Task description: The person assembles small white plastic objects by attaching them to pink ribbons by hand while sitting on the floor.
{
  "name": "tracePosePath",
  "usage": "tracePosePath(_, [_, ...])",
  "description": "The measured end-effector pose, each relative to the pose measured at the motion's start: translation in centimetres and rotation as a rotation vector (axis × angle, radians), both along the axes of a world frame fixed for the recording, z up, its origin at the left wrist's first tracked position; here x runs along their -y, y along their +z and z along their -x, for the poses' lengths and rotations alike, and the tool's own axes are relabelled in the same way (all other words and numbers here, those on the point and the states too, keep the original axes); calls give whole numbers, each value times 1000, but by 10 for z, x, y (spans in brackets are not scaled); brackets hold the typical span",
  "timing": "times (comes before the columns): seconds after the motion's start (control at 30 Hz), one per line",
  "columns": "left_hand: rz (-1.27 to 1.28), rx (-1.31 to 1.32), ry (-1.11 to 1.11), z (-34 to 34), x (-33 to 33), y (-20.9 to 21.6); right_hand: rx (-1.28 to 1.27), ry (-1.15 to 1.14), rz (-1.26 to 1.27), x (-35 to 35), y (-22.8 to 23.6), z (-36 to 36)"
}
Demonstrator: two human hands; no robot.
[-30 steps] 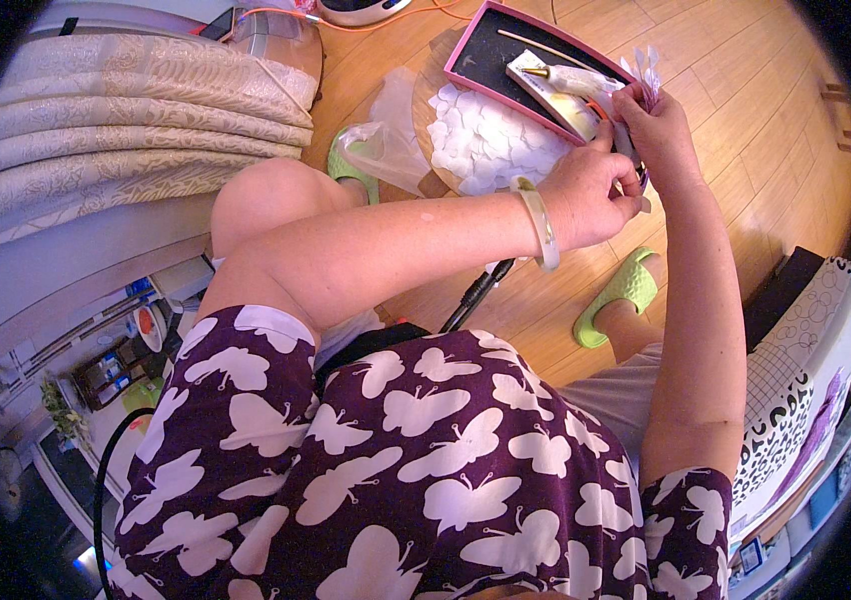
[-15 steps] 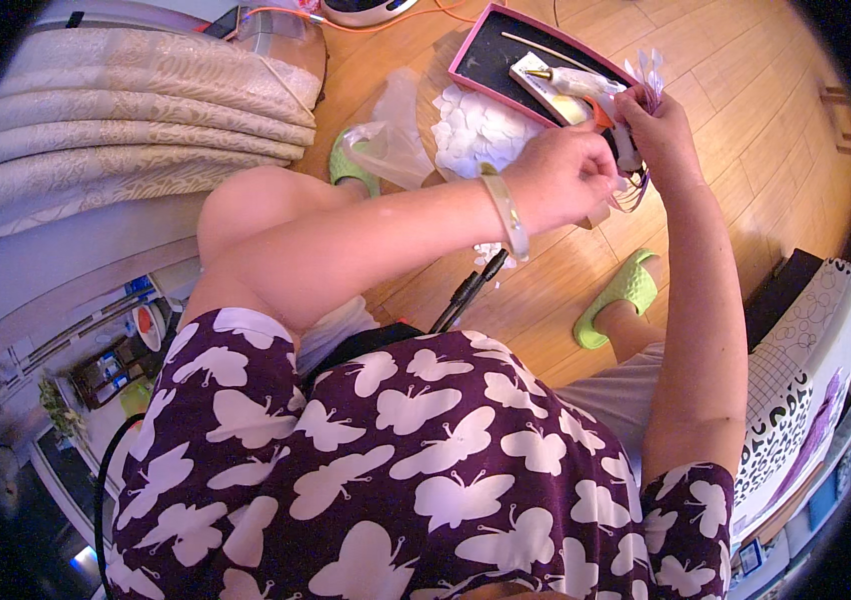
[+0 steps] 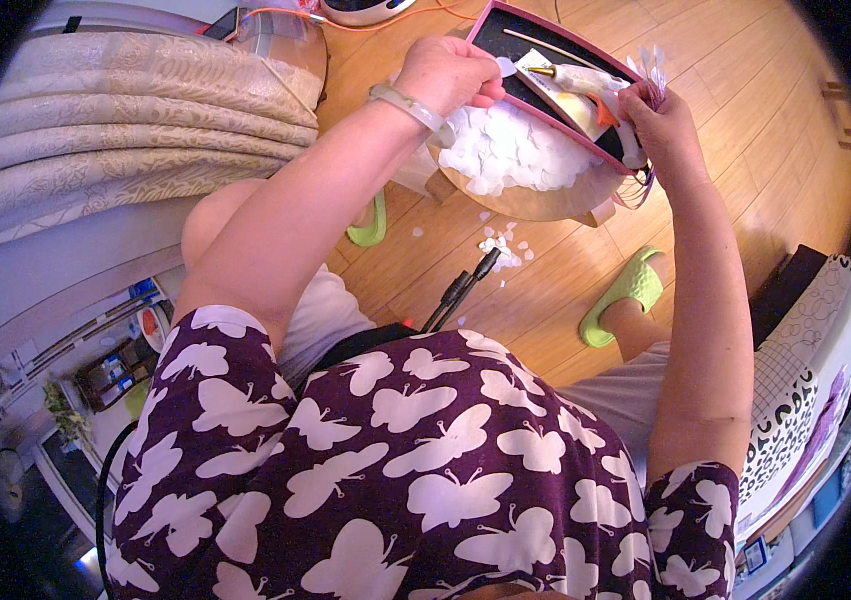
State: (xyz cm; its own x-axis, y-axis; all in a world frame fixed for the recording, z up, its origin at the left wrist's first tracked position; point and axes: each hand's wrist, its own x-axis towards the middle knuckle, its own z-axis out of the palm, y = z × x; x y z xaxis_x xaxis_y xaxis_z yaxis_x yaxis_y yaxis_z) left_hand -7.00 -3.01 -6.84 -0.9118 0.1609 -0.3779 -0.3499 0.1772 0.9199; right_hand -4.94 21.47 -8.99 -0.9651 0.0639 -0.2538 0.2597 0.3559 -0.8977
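Note:
My left hand (image 3: 451,75) pinches a small white petal (image 3: 507,66) between thumb and fingers. That petal is close to the metal tip of a white glue gun (image 3: 581,80) with an orange trigger. The gun lies over a long pink-edged box (image 3: 494,22) with a black inside, its tip pointing left. At the gun's rear end, my right hand (image 3: 668,130) is closed on a cluster of thin whitish petals (image 3: 654,68) that stick up past the fingers. Whether it also touches the gun I cannot tell.
A heap of white petals (image 3: 506,150) covers a round tan stool top (image 3: 586,200) beside the box. More petals (image 3: 504,248) are scattered on the wooden floor below. A black stand (image 3: 466,290) rises near my lap. Green slippers (image 3: 626,300) are on my feet; a patterned sofa (image 3: 166,90) is at left.
My left hand has swung left and away from me, from beside the right hand to the gun's tip, and now shows a petal. The petal heap is uncovered. My right hand is nearly still.

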Motion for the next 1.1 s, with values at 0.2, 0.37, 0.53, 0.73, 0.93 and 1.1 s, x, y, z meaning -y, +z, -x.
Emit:
tracePosePath(0.2, [38, 7, 3, 7, -7, -13, 11, -9, -16, 0, 1, 0])
tracePosePath(0.37, [-21, -6, 77, 7, -10, -15, 12, -5, -17, 1, 1, -1])
tracePosePath(0.53, [-84, -19, 94, 11, -8, -17, 1, -19, 29, 2, 1, -1])
tracePosePath(0.73, [-9, 21, 27, 10, -7, -12, 2, -19, -11, 2, 3, -1])
tracePosePath(0.93, [10, 1, 6, 10, -9, -15, -8, -3, -12, 0, 2, -1])
tracePosePath(1.1, [6, 10, 3, 10, -12, -15, -22, -15, 4, -2, -1, 0])
